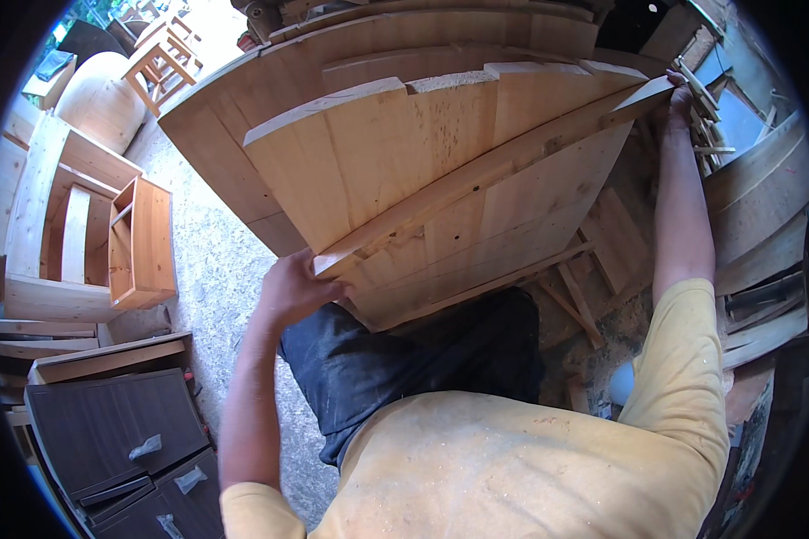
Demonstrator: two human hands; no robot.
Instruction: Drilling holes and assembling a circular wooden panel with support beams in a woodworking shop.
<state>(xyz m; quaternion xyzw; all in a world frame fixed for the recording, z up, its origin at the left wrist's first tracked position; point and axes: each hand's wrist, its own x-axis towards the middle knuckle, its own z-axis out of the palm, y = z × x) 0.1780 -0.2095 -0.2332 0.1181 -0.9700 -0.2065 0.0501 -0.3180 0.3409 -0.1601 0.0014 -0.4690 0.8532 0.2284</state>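
Note:
A large pale wooden panel stands tilted in front of me, with uneven board ends along its far edge. Across its face runs a wooden batten, rising from near left to far right. My left hand is closed on the panel's left edge at the batten's near end, thumb in sight and most fingers hidden. At the far right, my right hand grips the panel beside the batten's other end. The panel's lower edge comes down by my dark trousers; whether they touch, I cannot tell.
Behind the panel lies a wider wooden board. On the left are a wooden cabinet frame, an orange-brown drawer and a dark drawer unit. Stools stand far left. Scrap boards are stacked right; offcuts lie on the floor.

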